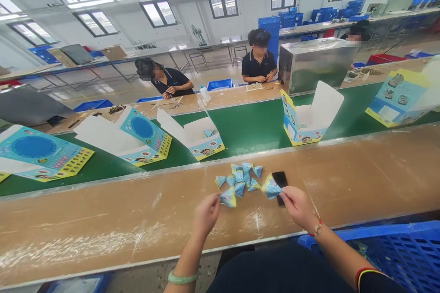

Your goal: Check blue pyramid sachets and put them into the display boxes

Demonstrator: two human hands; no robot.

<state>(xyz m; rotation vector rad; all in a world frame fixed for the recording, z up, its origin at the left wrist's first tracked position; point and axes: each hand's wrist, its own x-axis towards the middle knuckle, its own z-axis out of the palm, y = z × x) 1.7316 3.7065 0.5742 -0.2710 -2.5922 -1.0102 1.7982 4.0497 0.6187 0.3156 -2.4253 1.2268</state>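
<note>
My left hand (205, 214) pinches a small blue and yellow triangular packet (228, 197) over the brown workbench (103, 219). My right hand (298, 206) grips a second triangular packet (271, 187) together with a black flat object (280, 181). Between and just beyond my hands lies a pile of several more such packets (240, 177) on the bench.
A green conveyor belt (254, 126) runs past the bench and carries open printed cartons (206, 139) (309, 116) and flat ones (37, 153). Three people work across the belt. A blue crate (395, 249) stands at my lower right.
</note>
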